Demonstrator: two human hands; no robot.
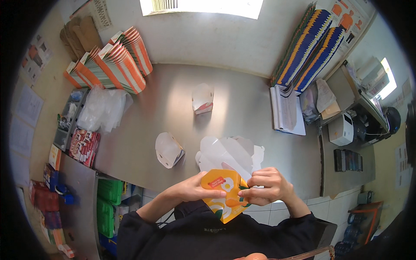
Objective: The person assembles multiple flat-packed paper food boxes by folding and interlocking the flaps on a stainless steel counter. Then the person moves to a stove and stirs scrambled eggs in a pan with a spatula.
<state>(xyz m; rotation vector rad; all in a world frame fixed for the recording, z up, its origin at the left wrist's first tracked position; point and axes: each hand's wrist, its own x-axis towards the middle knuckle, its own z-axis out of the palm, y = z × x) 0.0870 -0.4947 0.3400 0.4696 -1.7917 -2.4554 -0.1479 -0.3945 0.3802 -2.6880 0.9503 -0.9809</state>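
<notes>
Two hands are working one orange carton [225, 195] close to the person's chest, at the table's near edge. Left hand [188, 190] is gripping the carton's left side, fingers curled around it. Right hand [264, 187] is pinching the carton's right edge, fingertips pressed together. Just beyond, a pile of white flat cartons [229, 151] is lying on the steel table [143, 143]. Two folded white boxes [168, 149] [203, 99] are standing farther out. Orange stacks [115, 63] and blue stacks [307, 45] are leaning at the wall.
</notes>
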